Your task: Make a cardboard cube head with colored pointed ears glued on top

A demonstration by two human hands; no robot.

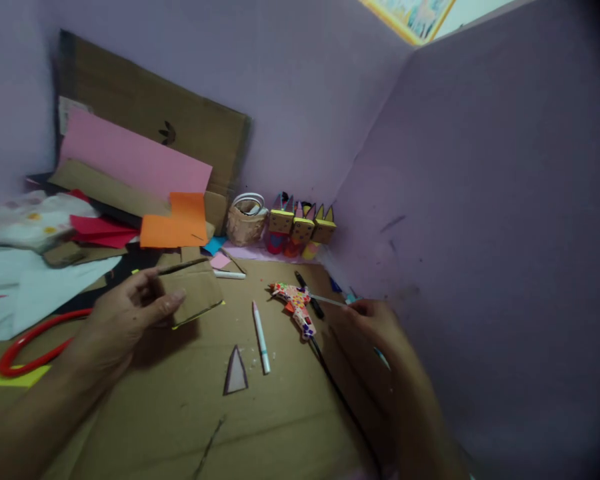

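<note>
My left hand pinches a small folded cardboard piece with dark and yellow edges, thumb on its near face. At the right, my right hand has its fingers closed on the end of a clear glue stick. That stick runs into the back of a glue gun covered in a colourful pattern, which lies on the cardboard sheet. Left of the gun lies a white marker with a pink tip. A small dark-edged paper triangle rests nearer to me.
Red scissor handles lie beside my left forearm. A black cord trails from the gun. At the back stand a woven basket and several box-headed figures with pointed ears. Orange paper and scraps pile up left; purple walls enclose the corner.
</note>
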